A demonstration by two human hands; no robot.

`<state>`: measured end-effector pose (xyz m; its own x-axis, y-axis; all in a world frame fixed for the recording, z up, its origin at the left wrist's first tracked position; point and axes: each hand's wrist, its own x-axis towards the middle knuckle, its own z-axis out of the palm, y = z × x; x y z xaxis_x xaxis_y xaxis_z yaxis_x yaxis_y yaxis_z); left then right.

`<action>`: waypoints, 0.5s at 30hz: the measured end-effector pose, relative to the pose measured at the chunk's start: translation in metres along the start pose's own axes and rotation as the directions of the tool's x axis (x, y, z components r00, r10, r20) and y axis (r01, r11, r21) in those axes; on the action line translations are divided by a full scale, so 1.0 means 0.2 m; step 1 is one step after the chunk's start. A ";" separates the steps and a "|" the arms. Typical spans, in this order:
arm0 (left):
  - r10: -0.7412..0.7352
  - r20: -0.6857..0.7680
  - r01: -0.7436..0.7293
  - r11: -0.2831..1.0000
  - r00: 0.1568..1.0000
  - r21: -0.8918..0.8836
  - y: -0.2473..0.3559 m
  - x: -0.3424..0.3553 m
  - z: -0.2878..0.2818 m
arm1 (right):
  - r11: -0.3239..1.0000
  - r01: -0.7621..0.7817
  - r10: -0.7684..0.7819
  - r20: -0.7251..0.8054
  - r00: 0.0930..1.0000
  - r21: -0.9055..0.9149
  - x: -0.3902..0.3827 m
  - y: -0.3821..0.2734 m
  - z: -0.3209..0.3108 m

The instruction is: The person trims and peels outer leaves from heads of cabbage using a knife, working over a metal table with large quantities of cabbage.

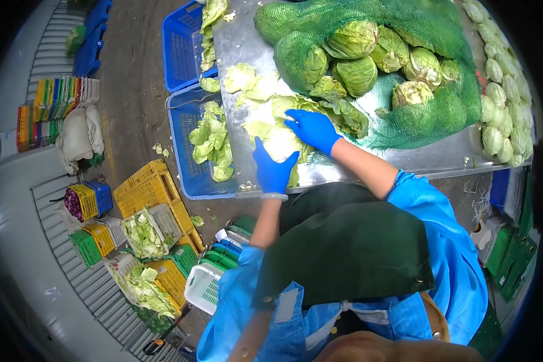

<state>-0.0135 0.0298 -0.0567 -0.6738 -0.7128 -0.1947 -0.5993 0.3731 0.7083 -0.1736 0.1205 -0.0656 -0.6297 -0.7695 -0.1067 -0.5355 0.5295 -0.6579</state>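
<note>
Both my hands wear blue gloves and work at a pale green cabbage near the left end of the metal table. My left hand is wrapped against its near side, thumb and forefinger apart around it. From the right, my right hand grips its upper right part, with the fingertips on the leaves. Glare washes out the cabbage's middle, so its outline blurs into the loose leaves behind it. Just right of my right hand lie darker outer leaves.
A green mesh sack spills several whole cabbages over the table. Trimmed pale cabbages are stacked along the right edge. Blue crates stand off the table's left side, one with leaves. Yellow crates and baskets occupy the floor.
</note>
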 end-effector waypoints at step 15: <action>-0.394 0.224 0.394 0.429 0.892 -0.813 -0.41 0.00 -0.06 | 0.966 -0.042 0.000 0.163 0.987 0.255 -0.04 0.05 -0.04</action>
<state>0.0418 -0.0078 -0.1061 -0.4617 -0.6493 -0.6043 -0.1711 -0.6033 0.7790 -0.1772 0.1347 -0.0650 -0.5294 -0.8174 -0.2272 -0.3467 0.4529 -0.8214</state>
